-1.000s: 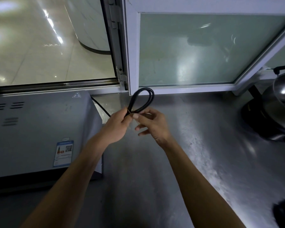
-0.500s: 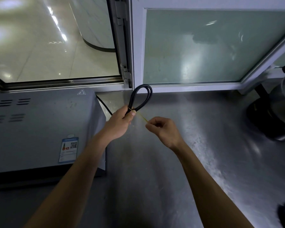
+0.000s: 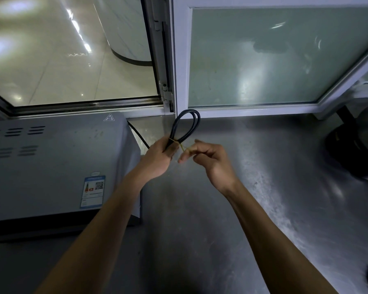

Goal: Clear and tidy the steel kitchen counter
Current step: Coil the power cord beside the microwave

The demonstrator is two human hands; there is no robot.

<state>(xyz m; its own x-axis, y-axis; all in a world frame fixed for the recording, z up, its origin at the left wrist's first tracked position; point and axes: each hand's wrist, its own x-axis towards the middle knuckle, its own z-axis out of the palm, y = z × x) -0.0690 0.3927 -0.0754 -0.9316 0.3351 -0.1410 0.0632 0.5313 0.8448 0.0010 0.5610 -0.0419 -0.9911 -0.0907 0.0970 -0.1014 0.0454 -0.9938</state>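
- Your left hand (image 3: 157, 158) grips the looped black power cable (image 3: 186, 126) above the grey steel counter (image 3: 263, 187), loop sticking up past your fingers
- Your right hand (image 3: 208, 158), just beside it, pinches a thin yellow rubber band (image 3: 182, 146) wrapped round the cable

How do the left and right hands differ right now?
The left hand is closed in a fist-like grip around the looped black cord; the right hand only pinches the thin yellow band with its fingertips, other fingers loose. The left sits by the grey appliance; the right is out over the bare steel counter. Both are held above the counter, working on the same cord bundle.
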